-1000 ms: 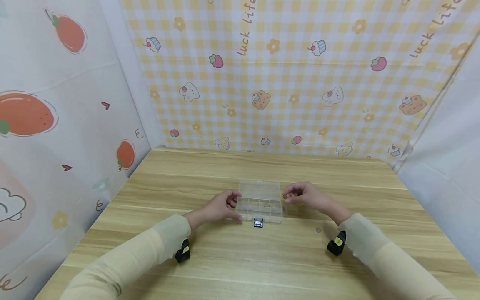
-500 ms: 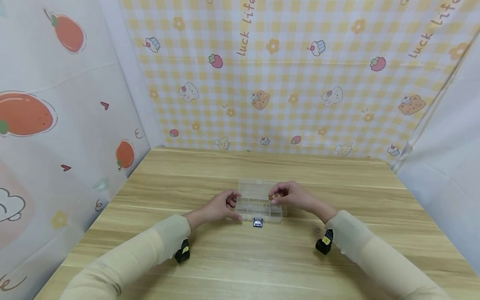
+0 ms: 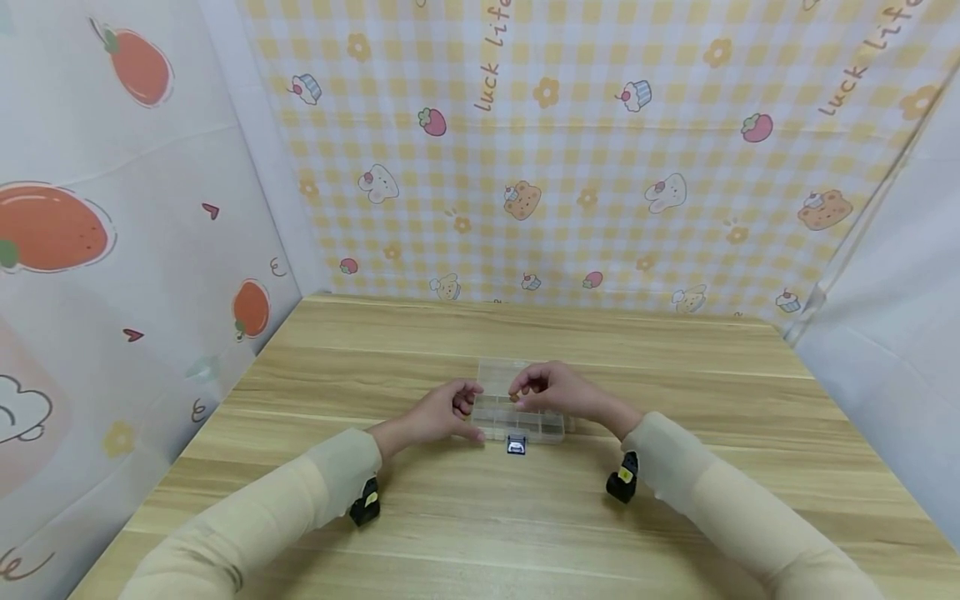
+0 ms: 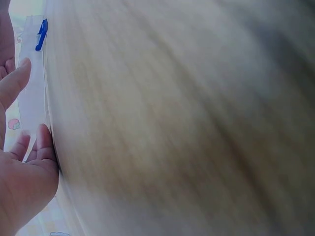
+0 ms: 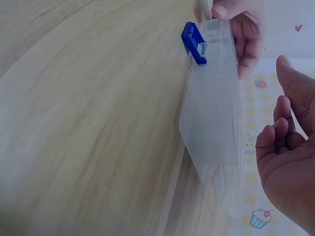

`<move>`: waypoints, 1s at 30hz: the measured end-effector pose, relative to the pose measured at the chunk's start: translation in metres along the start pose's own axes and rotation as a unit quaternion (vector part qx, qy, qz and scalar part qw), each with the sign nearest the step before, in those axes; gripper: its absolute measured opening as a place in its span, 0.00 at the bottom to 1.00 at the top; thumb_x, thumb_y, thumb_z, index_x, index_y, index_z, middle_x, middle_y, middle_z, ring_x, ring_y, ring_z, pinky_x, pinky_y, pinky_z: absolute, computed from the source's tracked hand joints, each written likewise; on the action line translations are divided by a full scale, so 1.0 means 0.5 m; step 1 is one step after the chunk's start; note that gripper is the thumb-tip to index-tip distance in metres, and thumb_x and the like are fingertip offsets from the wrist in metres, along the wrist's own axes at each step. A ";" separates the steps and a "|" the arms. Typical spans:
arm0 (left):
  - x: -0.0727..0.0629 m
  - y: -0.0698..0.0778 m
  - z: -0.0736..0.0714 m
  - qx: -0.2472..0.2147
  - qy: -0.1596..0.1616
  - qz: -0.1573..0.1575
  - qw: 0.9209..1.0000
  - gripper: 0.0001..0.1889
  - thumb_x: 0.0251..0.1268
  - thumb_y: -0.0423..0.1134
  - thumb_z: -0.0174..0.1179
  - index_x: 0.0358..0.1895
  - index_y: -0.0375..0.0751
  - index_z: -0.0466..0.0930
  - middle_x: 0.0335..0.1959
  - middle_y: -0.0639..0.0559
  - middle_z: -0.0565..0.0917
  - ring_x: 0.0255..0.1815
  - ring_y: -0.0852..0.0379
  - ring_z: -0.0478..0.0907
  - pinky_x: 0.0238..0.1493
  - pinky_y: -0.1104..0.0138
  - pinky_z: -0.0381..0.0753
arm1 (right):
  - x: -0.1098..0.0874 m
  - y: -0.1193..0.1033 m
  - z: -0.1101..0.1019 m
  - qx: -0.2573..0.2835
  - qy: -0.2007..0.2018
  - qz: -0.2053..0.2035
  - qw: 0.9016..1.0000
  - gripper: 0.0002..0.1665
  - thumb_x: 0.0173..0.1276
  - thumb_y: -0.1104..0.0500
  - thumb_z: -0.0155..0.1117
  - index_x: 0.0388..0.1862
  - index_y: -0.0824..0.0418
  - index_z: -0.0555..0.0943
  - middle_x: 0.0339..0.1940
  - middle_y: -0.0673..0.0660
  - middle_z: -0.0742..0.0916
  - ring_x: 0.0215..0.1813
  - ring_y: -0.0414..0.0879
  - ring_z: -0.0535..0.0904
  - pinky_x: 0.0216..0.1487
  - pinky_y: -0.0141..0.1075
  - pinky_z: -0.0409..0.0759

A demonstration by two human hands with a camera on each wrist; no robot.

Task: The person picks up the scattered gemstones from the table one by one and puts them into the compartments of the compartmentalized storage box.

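Observation:
A clear plastic compartment box (image 3: 507,427) lies on the table with its lid (image 3: 497,375) laid back behind it. A blue latch (image 3: 516,445) hangs at the front. My left hand (image 3: 442,411) grips the box's left end, thumb at the front corner, fingers round the far side. The right hand (image 3: 562,392) is over the middle compartments, pinching a small brownish piece (image 3: 514,398) between thumb and fingertips; its exact kind is too small to tell. In the right wrist view, the right hand (image 5: 290,162) is apart from the box wall (image 5: 211,108), and the piece is hidden.
The wood-grain table (image 3: 480,533) reaches back to a yellow checked cloth (image 3: 570,150). White printed cloth (image 3: 150,275) hangs at the left side. Black wrist cameras (image 3: 365,504) sit below both sleeves.
My right hand has moved left from beyond the box's right end to above its middle, carrying the brownish piece. A small round disc on the table is now hidden by the right arm. The left hand stays put.

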State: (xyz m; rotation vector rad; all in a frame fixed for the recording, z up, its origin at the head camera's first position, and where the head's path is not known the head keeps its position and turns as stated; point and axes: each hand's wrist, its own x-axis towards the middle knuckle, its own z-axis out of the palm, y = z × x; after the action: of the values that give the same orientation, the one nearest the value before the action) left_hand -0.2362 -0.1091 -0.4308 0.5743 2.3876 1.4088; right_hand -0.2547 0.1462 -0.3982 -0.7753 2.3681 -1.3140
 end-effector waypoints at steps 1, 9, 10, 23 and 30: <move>0.000 -0.001 -0.001 -0.002 -0.001 0.002 1.000 0.38 0.45 0.35 0.78 0.62 0.33 0.69 0.48 0.45 0.73 0.46 0.51 0.70 0.50 0.60 0.73 | 0.004 -0.002 0.002 0.001 -0.003 0.001 1.000 0.08 0.63 0.61 0.71 0.41 0.57 0.85 0.31 0.53 0.79 0.33 0.46 0.69 0.31 0.33 0.68; 0.000 0.004 -0.005 0.001 -0.008 0.001 1.000 0.39 0.46 0.36 0.78 0.63 0.33 0.68 0.49 0.45 0.74 0.47 0.51 0.71 0.51 0.59 0.73 | 0.034 -0.008 0.026 -0.003 -0.027 -0.025 0.999 0.10 0.63 0.62 0.70 0.43 0.62 0.85 0.30 0.53 0.79 0.30 0.45 0.68 0.31 0.32 0.69; 0.005 -0.006 -0.004 0.005 -0.009 -0.001 1.000 0.40 0.45 0.38 0.78 0.63 0.35 0.68 0.49 0.47 0.74 0.47 0.52 0.71 0.51 0.60 0.73 | 0.037 -0.009 0.029 -0.004 -0.028 -0.029 0.999 0.10 0.63 0.63 0.70 0.43 0.63 0.84 0.30 0.53 0.79 0.30 0.44 0.68 0.31 0.32 0.69; -0.001 -0.001 -0.003 -0.010 -0.007 0.010 1.000 0.39 0.47 0.32 0.77 0.64 0.32 0.67 0.49 0.43 0.74 0.48 0.48 0.71 0.50 0.58 0.72 | 0.064 -0.017 0.052 -0.021 -0.044 -0.029 0.998 0.10 0.61 0.64 0.72 0.41 0.61 0.85 0.30 0.52 0.80 0.29 0.43 0.68 0.31 0.31 0.68; -0.003 0.002 -0.002 -0.006 -0.008 0.002 1.000 0.40 0.46 0.35 0.77 0.64 0.34 0.67 0.49 0.46 0.75 0.48 0.50 0.71 0.51 0.60 0.73 | 0.072 -0.021 0.061 -0.027 -0.052 -0.037 0.998 0.09 0.59 0.65 0.73 0.40 0.61 0.85 0.34 0.51 0.82 0.32 0.42 0.71 0.34 0.32 0.72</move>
State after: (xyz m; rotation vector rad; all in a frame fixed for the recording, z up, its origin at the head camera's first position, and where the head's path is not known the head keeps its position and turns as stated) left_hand -0.2350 -0.1101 -0.4297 0.5854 2.3650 1.4140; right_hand -0.2645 0.0999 -0.4059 -0.9316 2.3217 -1.2121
